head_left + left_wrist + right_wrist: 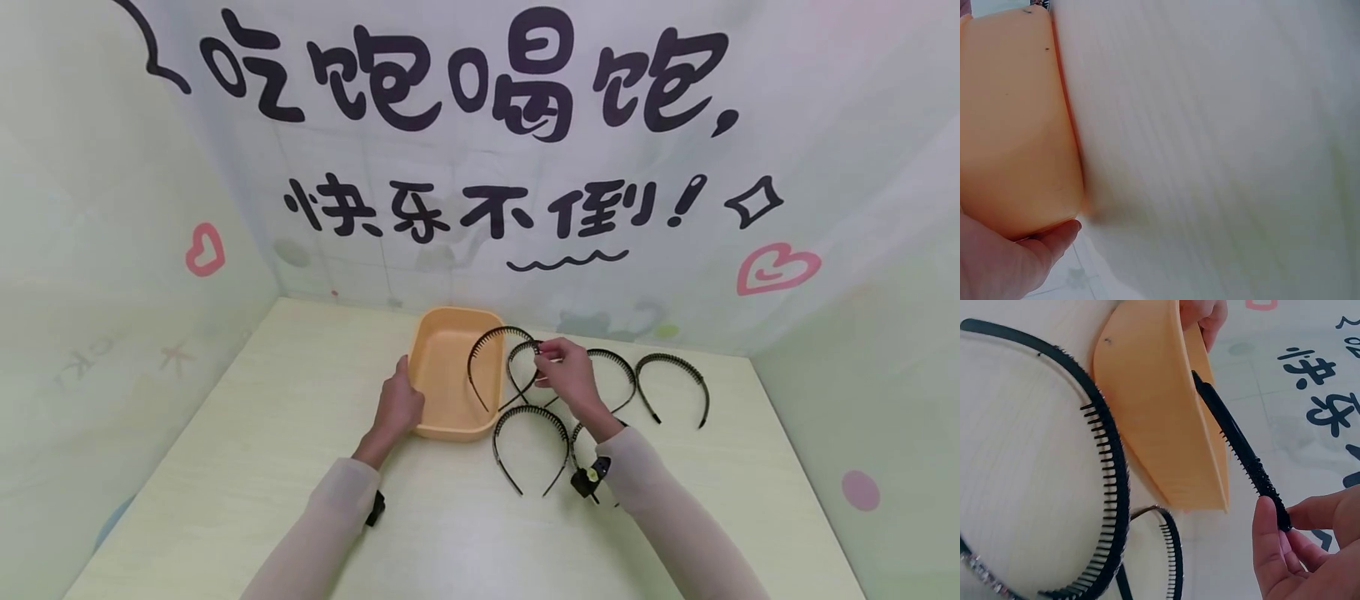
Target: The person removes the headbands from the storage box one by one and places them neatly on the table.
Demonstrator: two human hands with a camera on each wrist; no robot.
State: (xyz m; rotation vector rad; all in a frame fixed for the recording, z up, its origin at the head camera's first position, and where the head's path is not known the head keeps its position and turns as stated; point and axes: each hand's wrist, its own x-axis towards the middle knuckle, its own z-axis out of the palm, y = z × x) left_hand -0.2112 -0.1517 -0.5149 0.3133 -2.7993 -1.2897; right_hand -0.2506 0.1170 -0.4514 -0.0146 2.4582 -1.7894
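Observation:
An orange plastic bin (453, 367) stands toward the back of the table. My left hand (399, 402) grips its left side, thumb up at the rim; the left wrist view shows fingers (1054, 244) against the bin's outside. Between thumb and fingertips my right hand (572, 377) pinches one end of a black toothed headband (1241, 447). This headband is raised, its other end reaching over the bin's right rim. Just behind and below the right hand lies another headband (512, 354), partly hidden by it.
More black headbands lie on the table: one in front of the bin (531, 408), one partly under my right wrist (576, 442), one behind the right hand (626, 367), and one farthest right (675, 358). A printed curtain (480, 283) borders the table's back.

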